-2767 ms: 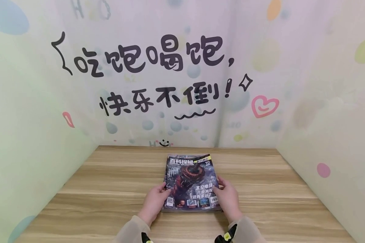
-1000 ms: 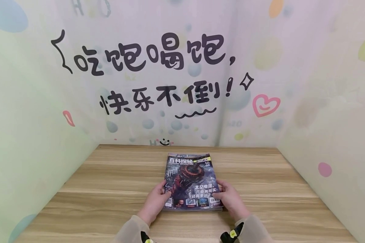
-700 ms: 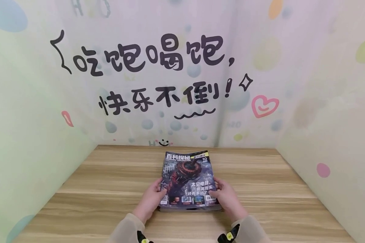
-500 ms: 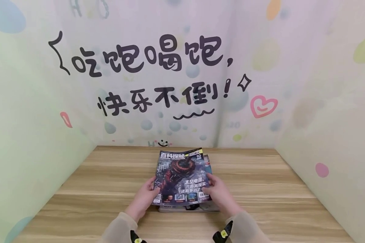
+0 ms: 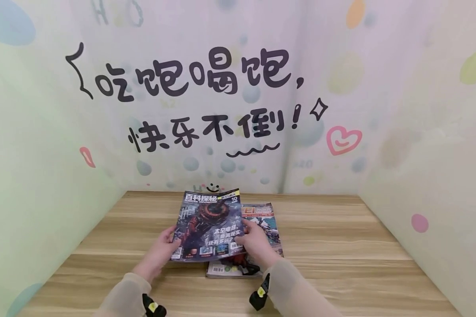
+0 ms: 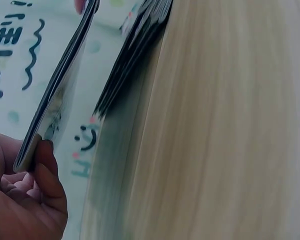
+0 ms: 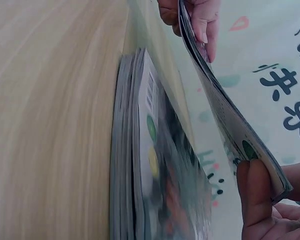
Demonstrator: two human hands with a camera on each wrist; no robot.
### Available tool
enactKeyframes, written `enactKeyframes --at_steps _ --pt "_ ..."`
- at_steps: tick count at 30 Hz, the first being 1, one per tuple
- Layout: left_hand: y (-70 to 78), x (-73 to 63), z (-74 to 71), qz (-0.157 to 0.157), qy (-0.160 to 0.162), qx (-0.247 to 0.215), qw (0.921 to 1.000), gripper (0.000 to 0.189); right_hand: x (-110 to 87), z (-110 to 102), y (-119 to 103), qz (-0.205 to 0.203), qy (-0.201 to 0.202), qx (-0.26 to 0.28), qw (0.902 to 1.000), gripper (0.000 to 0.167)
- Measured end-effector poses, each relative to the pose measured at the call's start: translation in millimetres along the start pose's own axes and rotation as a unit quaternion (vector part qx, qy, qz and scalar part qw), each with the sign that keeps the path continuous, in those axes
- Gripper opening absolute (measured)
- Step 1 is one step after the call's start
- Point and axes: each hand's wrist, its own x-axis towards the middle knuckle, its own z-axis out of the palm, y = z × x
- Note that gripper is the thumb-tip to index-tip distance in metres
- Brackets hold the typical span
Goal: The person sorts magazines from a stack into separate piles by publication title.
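Observation:
A dark magazine (image 5: 206, 224) with a red ring-shaped structure on its cover is held up between both hands. My left hand (image 5: 158, 253) pinches its left edge, thumb on the cover, and the left wrist view shows fingers (image 6: 49, 175) curled under that edge. On the opposite edge my right hand (image 5: 258, 242) pinches it the same way. Below and to the right lies a stack of magazines (image 5: 267, 229), its top cover colourful and partly hidden by the held magazine and right hand. The right wrist view shows air between the held magazine (image 7: 225, 110) and the stack (image 7: 135, 150).
The stack rests on a wood-grain table (image 5: 341, 246). Behind it rises a pale back wall (image 5: 238, 26) with large black lettering, and light walls close in the left and right sides. Black straps with yellow marks (image 5: 260, 291) sit on both wrists.
Both hands have lifted the dark magazine off the top of the stack and carried it to the left. A different, colourful cover now shows on the stack, which stays in place.

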Motion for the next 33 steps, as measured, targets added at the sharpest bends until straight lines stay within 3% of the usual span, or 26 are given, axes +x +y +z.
enactKeyframes --at_steps 10,17,28,33 --pt "-11.7 6.3 -50.5 -0.005 -0.006 0.016 0.9998 0.058 9.9 46.5 -9.8 0.007 -0.017 0.037 0.9992 0.067" --pt "-22.8 8.6 -76.7 -0.020 -0.013 0.031 0.9992 0.058 14.3 73.0 -15.4 0.019 -0.040 0.059 0.9973 0.069" --pt "-27.8 17.3 -95.8 -0.027 -0.028 0.066 0.9971 0.057 13.3 95.0 -14.9 0.024 -0.073 0.092 0.9928 0.065" --pt "-27.9 22.1 -99.1 -0.042 -0.023 0.113 0.9925 0.057 11.6 100.8 -13.6 0.029 -0.074 0.102 0.9916 0.061"
